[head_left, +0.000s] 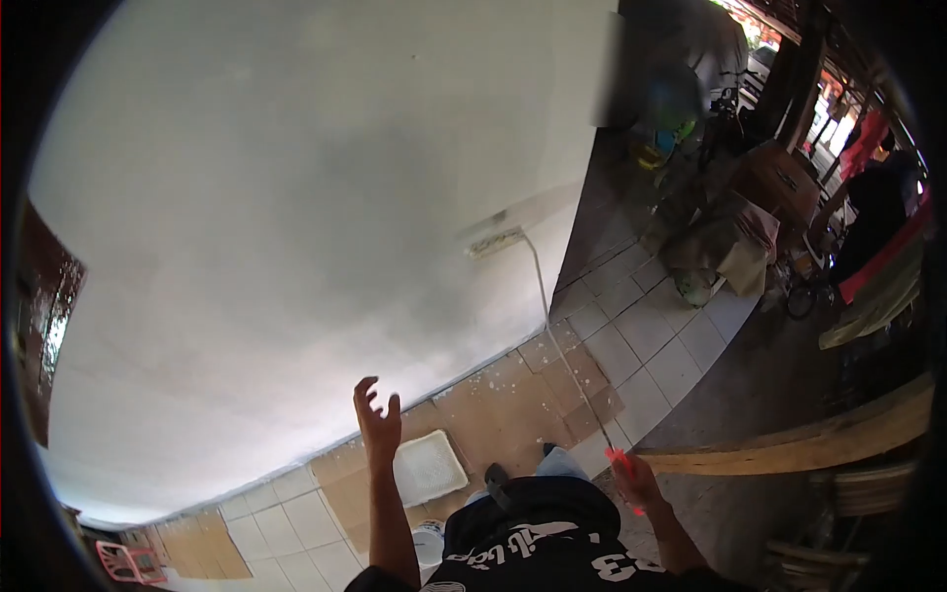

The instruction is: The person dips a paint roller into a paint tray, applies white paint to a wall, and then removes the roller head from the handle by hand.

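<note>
My right hand (637,483) is closed around the red handle of a paint roller (495,242). Its long thin rod runs up and left from my hand, and the roller head lies against the white wall (296,197) near its right edge. Raised in front of the wall, my left hand (377,414) holds nothing, its fingers curled and apart. Below that hand, a white paint tray (430,467) rests on cardboard on the floor. A white bucket (428,543) stands near my body, partly hidden.
Paint-spotted cardboard (493,405) covers the floor along the wall's foot. A wooden beam (779,449) crosses at the right. Behind it are a brown box (774,183), a stuffed sack (705,247) and hanging clothes (873,217). A pink plastic chair (128,562) stands lower left.
</note>
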`<state>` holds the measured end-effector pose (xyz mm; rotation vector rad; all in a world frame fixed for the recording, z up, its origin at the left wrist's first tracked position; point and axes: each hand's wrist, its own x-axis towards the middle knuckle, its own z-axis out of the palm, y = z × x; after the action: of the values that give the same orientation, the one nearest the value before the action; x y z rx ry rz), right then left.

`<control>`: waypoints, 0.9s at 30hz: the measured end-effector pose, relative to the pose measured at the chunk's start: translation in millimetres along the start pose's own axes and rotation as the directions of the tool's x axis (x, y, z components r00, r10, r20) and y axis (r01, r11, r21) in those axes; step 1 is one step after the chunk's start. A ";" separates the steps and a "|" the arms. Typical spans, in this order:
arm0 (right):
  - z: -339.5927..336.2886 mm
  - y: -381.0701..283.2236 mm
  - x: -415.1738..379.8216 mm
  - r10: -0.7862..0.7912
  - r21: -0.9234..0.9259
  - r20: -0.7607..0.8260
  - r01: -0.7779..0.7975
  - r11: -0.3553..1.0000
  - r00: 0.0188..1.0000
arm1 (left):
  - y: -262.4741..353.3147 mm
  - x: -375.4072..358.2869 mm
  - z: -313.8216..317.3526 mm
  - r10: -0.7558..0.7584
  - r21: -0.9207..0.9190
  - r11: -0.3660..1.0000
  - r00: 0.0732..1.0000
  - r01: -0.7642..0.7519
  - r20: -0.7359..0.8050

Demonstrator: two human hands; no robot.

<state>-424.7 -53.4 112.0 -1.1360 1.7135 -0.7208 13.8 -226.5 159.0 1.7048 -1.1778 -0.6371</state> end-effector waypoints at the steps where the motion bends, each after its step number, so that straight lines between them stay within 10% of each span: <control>1: -0.6 -5.8 9.5 -0.018 0.008 -0.018 0.018 1.000 1.000 | -1.1 -4.3 -1.4 -0.026 0.037 0.999 1.000 0.026 0.012; 4: -12.6 -38.7 47.0 0.142 0.310 0.077 -0.159 0.937 0.987 | -7.1 -9.8 0.8 -0.145 0.013 0.989 0.988 0.146 -0.057; 15: -33.4 -20.0 165.1 -0.274 0.129 -0.123 0.289 0.948 0.954 | -36.1 -29.7 30.7 -0.526 -0.108 0.848 0.849 0.519 -0.047; 21: -78.4 -124.4 183.2 -0.387 0.160 -0.141 0.406 0.900 0.911 | -40.7 38.9 -1.7 -0.424 -0.209 0.896 0.895 0.392 -0.137; 24: -103.8 -182.9 187.2 -0.195 0.430 0.066 0.149 0.890 0.979 | -8.1 65.1 -10.6 -0.408 -0.227 0.902 0.896 0.367 -0.173; 27: -90.7 -126.1 217.4 -0.289 0.266 -0.027 0.286 0.921 0.957 | -1.7 70.9 -6.9 -0.403 -0.232 0.902 0.902 0.364 -0.152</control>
<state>-492.1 -304.9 172.3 -1.2076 1.3989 -1.0902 48.8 -288.2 166.7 1.7953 -0.6153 -0.7761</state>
